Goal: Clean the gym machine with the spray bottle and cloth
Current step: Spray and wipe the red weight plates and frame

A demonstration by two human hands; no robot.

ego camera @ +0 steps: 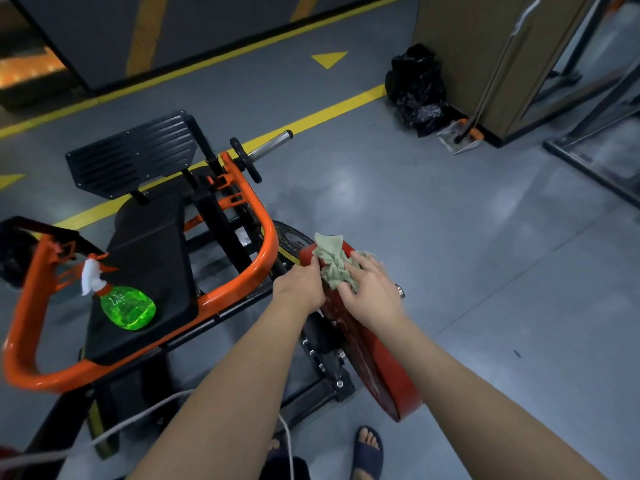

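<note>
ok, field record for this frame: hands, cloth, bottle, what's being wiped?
wiped surface: red weight plate, standing on edge beside orange frame
cloth: crumpled over the plate's upper rim
left hand: grips cloth at the rim
right hand: flat on cloth, pressing
spray bottle: green, standing on black seat pad, untouched

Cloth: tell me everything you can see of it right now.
The cloth is a pale grey-green rag, soft and terry-like as it looks, crumpled into loose folds. It is draped over the top rim of the red weight plate on the machine's side, with one corner sticking up. Both hands are on it: the left hand grips its near edge at the rim, and the right hand presses it against the plate's face.
</note>
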